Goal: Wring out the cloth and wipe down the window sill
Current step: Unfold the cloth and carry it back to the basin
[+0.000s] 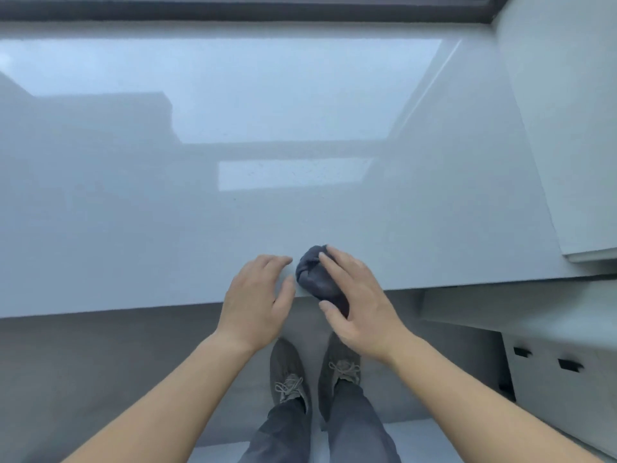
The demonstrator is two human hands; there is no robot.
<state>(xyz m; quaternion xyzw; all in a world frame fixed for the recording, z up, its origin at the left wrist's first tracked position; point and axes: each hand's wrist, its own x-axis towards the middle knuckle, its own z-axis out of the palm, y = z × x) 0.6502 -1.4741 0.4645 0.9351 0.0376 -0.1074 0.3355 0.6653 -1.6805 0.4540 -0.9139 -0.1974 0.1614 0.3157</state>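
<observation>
A dark grey cloth (314, 279), twisted into a tight bundle, lies at the front edge of the wide glossy pale window sill (233, 212). My right hand (360, 302) lies over the cloth's right side with straight fingers, fingertips touching its top and thumb beside its near end. My left hand (258, 295) hovers just left of the cloth, fingers relaxed and spread, holding nothing; its fingertips are over the sill's front edge.
A dark window frame (250, 11) runs along the far edge of the sill. A white wall (567, 128) bounds the sill on the right, with a white cabinet (551, 355) below it. My feet in grey shoes (290, 372) stand on the grey floor.
</observation>
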